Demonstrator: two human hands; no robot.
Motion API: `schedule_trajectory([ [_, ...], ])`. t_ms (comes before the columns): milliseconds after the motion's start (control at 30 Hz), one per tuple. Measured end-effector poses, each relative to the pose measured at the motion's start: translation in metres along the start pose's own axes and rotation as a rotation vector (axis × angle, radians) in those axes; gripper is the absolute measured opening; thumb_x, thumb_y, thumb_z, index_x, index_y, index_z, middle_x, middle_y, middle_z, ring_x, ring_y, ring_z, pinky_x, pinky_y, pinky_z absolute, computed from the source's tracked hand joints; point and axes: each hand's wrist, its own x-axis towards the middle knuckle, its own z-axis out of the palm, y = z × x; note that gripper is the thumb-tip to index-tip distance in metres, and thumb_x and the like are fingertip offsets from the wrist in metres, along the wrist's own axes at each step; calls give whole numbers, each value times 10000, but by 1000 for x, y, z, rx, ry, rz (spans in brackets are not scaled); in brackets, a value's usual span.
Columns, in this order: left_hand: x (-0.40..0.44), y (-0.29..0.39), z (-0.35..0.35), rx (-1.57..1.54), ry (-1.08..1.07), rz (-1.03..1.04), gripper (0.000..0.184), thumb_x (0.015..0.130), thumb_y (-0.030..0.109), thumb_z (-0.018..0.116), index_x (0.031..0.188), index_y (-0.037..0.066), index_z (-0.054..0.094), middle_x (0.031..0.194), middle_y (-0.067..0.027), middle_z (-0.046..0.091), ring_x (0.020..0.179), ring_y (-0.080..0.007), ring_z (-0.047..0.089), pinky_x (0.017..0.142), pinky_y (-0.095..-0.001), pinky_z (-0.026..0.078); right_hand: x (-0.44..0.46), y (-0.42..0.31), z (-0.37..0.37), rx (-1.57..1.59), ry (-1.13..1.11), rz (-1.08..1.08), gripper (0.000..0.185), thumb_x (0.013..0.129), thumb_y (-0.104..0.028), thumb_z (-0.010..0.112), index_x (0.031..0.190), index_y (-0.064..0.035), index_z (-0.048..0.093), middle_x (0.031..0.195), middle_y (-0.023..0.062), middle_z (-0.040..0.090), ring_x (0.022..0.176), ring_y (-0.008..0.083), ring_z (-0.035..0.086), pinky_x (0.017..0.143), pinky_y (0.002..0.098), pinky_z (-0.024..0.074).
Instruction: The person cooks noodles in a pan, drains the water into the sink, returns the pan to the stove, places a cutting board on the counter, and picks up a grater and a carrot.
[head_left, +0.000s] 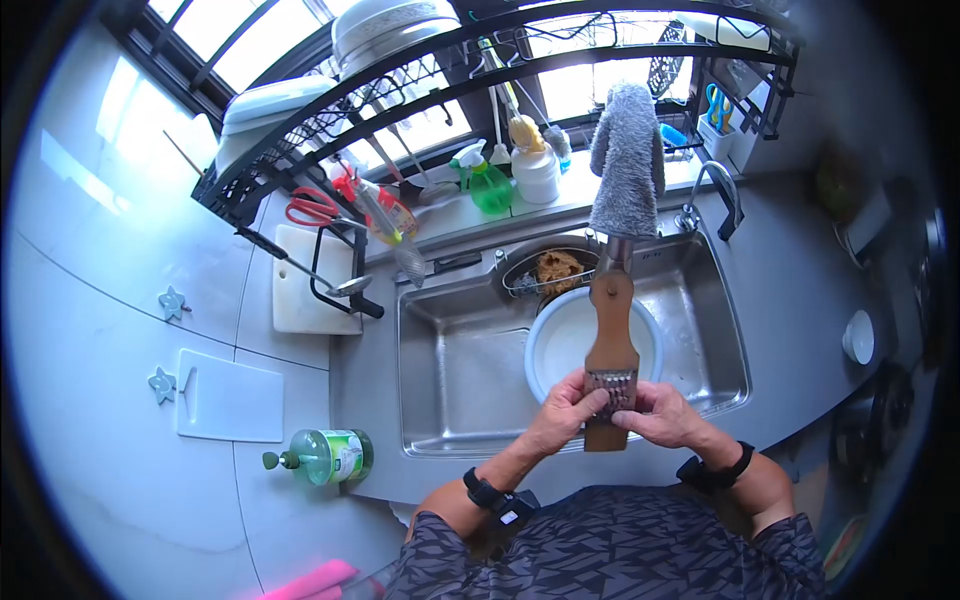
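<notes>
Both my hands hold a brown wooden grater (612, 340) with a metal toothed plate near its lower end. My left hand (566, 411) grips its left edge, thumb on the metal plate. On the right edge is my right hand (660, 413), its thumb also on the plate's lower part. The grater is above a round white basin (537, 345) with a pale blue rim, which stands in the steel sink (455, 370). Fingers behind the grater are hidden.
A grey cloth (627, 160) hangs over the faucet. The black rack (430, 95) spans above. A wire basket with a brown scrubber (558, 270) sits at the sink's back. Left are a green bottle (335, 457) and white cutting boards (232, 397); right, a small white bowl (858, 337).
</notes>
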Motion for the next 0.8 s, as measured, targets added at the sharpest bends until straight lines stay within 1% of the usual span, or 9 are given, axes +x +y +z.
schedule_trajectory([
  [33,-3,0,2,-2,19,-36,334,976,147,615,1280,42,526,1169,-44,639,1041,-94,600,917,-289,504,0,0,2,-47,12,10,419,837,-108,720,1208,14,570,1026,119,679,915,175,653,801,324,534],
  [133,-9,32,-31,798,86,54,332,971,130,612,1273,25,523,1095,-47,656,940,-103,628,833,-264,525,-16,1,-1,-257,82,-63,219,837,-85,697,1022,18,642,866,108,686,782,154,649,709,309,518],
  [233,8,106,-69,669,689,625,254,970,88,587,1210,36,524,1044,-46,604,834,-98,557,735,-272,503,-45,7,-16,-322,139,-135,136,840,-77,676,945,5,647,825,82,667,729,139,620,677,296,503],
  [267,14,125,-89,865,881,665,333,939,145,643,1215,7,517,1099,-73,590,939,-124,581,804,-265,497,-52,8,-20,-298,161,-101,133,838,-74,673,945,0,648,824,72,661,727,131,612,673,292,499],
  [333,27,156,-103,1196,1044,806,350,971,99,593,1271,-30,469,1128,-80,584,958,-143,580,846,-267,473,-64,12,-28,-255,214,-43,129,834,-68,668,946,-8,650,823,51,648,721,116,594,664,283,490],
  [533,70,203,-151,846,775,733,424,965,204,624,1298,-15,477,1211,-133,603,1021,-166,580,858,-304,473,-89,23,-32,-127,346,17,150,828,-68,654,965,-4,650,827,8,619,739,92,564,678,270,475],
  [667,75,220,-149,914,838,634,292,1007,217,564,1202,3,525,1010,-73,680,795,-88,563,710,-239,446,-96,32,-30,-85,395,38,148,824,-58,644,960,1,648,827,-2,610,749,85,554,693,266,473],
  [767,72,217,-140,905,764,779,235,1025,215,529,1148,16,545,918,-35,691,730,-55,533,639,-216,407,-100,28,-30,-160,389,63,145,823,-58,645,954,5,647,823,-2,609,747,86,551,694,266,472],
  [800,68,218,-130,873,739,771,230,1028,218,522,1142,20,549,931,-53,693,779,-72,554,714,-227,416,-100,29,-30,-164,390,58,143,822,-59,648,950,7,646,820,1,610,744,88,553,692,267,473],
])
